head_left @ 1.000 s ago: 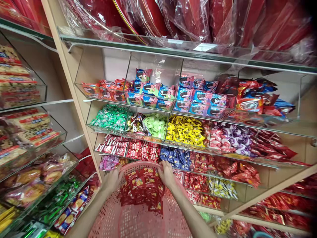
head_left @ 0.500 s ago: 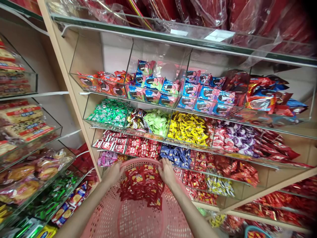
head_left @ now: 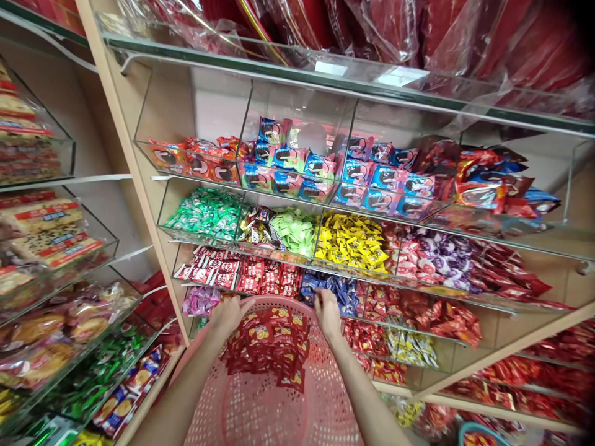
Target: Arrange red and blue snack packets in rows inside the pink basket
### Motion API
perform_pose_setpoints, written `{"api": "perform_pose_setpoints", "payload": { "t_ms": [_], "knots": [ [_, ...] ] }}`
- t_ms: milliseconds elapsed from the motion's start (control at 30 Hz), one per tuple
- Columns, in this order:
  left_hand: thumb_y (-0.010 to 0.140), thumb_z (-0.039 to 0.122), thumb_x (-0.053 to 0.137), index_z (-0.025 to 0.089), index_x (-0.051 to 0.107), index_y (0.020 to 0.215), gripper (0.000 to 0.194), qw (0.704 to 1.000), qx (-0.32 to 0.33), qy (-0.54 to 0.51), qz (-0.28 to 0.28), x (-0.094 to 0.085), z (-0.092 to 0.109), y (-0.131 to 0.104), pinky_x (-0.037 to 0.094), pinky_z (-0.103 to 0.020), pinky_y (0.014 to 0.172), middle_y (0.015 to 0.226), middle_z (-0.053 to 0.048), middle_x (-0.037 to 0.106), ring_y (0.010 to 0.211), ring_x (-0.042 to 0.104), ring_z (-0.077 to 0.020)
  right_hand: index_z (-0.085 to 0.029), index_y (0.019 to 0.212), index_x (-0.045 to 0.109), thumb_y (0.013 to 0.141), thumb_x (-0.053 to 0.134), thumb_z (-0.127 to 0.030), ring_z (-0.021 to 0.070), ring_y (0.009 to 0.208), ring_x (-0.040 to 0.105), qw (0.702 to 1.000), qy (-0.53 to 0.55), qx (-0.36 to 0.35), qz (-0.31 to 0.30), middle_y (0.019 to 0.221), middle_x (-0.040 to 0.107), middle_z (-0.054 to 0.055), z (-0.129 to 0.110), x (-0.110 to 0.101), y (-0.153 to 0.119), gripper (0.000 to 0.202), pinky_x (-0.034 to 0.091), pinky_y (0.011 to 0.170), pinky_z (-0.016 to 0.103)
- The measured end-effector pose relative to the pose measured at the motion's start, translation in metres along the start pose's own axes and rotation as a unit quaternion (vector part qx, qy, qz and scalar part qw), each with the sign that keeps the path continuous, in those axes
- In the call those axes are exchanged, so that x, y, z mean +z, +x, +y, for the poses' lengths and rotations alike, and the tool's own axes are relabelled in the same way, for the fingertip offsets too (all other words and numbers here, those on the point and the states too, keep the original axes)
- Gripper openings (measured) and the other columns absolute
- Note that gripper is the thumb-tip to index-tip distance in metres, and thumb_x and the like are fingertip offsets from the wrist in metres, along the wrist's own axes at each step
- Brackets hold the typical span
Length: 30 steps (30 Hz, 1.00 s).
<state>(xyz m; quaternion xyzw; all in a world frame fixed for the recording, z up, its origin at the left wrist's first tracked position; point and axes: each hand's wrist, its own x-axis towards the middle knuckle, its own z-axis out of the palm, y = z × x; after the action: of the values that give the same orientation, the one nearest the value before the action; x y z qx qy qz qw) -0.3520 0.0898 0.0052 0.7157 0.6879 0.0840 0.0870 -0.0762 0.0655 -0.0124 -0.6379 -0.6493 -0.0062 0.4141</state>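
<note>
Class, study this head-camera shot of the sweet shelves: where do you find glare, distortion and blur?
Head view: glare whitens the clear wrapping over the red packs on the top shelf; the wide lens bends the shelf edges and the wooden upright; the far right corner darkens; the left hand and right hand on the pink basket look sharp, while the snack packs at far left smear slightly.

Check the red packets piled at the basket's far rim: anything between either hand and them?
Nothing visible. The left hand and right hand grip the pink basket at its far rim, one on each side of the red packets. Both hands lie right beside the pile; whether they touch it cannot be told.
</note>
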Motion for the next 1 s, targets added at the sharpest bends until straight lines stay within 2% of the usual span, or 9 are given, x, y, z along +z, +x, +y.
{"api": "perform_pose_setpoints", "payload": {
  "t_ms": [133, 367, 600, 700, 833, 900, 1000],
  "knots": [
    [0.078, 0.064, 0.021, 0.014, 0.061, 0.096, 0.066, 1.000, -0.017, 0.008, -0.001, -0.005, 0.003, 0.000, 0.043, -0.038, 0.072, 0.089, -0.018, 0.066, 0.087, 0.061, -0.0314, -0.018, 0.097, 0.055, 0.084, 0.034, -0.020, 0.0192, 0.086, 0.046, 0.999, -0.033, -0.031, 0.018, 0.092, 0.054, 0.007, 0.013, -0.011, 0.014, 0.025, 0.037, 0.077, 0.031],
    [0.079, 0.063, 0.020, 0.013, 0.061, 0.096, 0.067, 1.000, -0.019, 0.015, -0.018, -0.009, 0.008, 0.002, 0.042, -0.039, 0.075, 0.091, -0.019, 0.066, 0.089, 0.060, -0.0319, -0.018, 0.094, 0.058, 0.075, 0.041, -0.010, 0.0181, 0.085, 0.045, 0.991, -0.116, -0.051, -0.050, 0.094, 0.052, 0.007, 0.019, -0.005, 0.032, 0.026, 0.035, 0.073, 0.028],
    [0.079, 0.064, 0.020, 0.012, 0.061, 0.097, 0.068, 0.999, -0.020, 0.026, -0.013, -0.008, 0.010, 0.000, 0.043, -0.038, 0.074, 0.090, -0.019, 0.066, 0.086, 0.061, -0.0313, -0.018, 0.086, 0.059, 0.083, 0.040, -0.021, 0.0177, 0.084, 0.046, 0.993, -0.098, -0.052, -0.038, 0.093, 0.053, 0.007, 0.022, -0.008, 0.033, 0.020, 0.035, 0.074, 0.029],
    [0.079, 0.064, 0.019, 0.011, 0.061, 0.097, 0.069, 0.999, -0.022, 0.026, -0.009, -0.010, 0.012, -0.003, 0.043, -0.038, 0.073, 0.090, -0.020, 0.066, 0.085, 0.061, -0.0316, -0.018, 0.084, 0.058, 0.084, 0.037, -0.026, 0.0179, 0.085, 0.047, 0.999, -0.033, -0.036, -0.005, 0.092, 0.055, 0.007, 0.021, -0.009, 0.032, 0.022, 0.036, 0.076, 0.030],
    [0.078, 0.067, 0.020, 0.011, 0.060, 0.098, 0.071, 0.999, -0.027, 0.020, -0.005, -0.011, 0.013, -0.005, 0.043, -0.037, 0.072, 0.090, -0.020, 0.066, 0.084, 0.061, -0.0317, -0.017, 0.081, 0.054, 0.081, 0.042, -0.034, 0.0176, 0.082, 0.051, 0.989, 0.132, 0.047, 0.047, 0.089, 0.059, 0.007, 0.021, -0.008, 0.029, 0.020, 0.039, 0.077, 0.032],
    [0.077, 0.067, 0.021, 0.011, 0.060, 0.099, 0.072, 0.999, -0.028, 0.019, -0.002, -0.010, 0.013, -0.005, 0.042, -0.038, 0.072, 0.090, -0.020, 0.065, 0.084, 0.061, -0.0321, -0.018, 0.078, 0.051, 0.076, 0.049, -0.037, 0.0160, 0.076, 0.053, 0.964, 0.242, 0.104, 0.048, 0.086, 0.059, 0.006, 0.021, -0.009, 0.027, 0.020, 0.042, 0.074, 0.031],
    [0.078, 0.066, 0.021, 0.012, 0.058, 0.101, 0.070, 0.999, -0.027, 0.019, -0.002, -0.007, 0.012, -0.003, 0.042, -0.040, 0.073, 0.090, -0.020, 0.065, 0.085, 0.061, -0.0329, -0.019, 0.071, 0.049, 0.066, 0.060, -0.035, 0.0123, 0.063, 0.052, 0.895, 0.396, 0.205, 0.013, 0.067, 0.055, -0.001, 0.014, -0.015, 0.023, 0.020, 0.045, 0.068, 0.029]
  ]
}}
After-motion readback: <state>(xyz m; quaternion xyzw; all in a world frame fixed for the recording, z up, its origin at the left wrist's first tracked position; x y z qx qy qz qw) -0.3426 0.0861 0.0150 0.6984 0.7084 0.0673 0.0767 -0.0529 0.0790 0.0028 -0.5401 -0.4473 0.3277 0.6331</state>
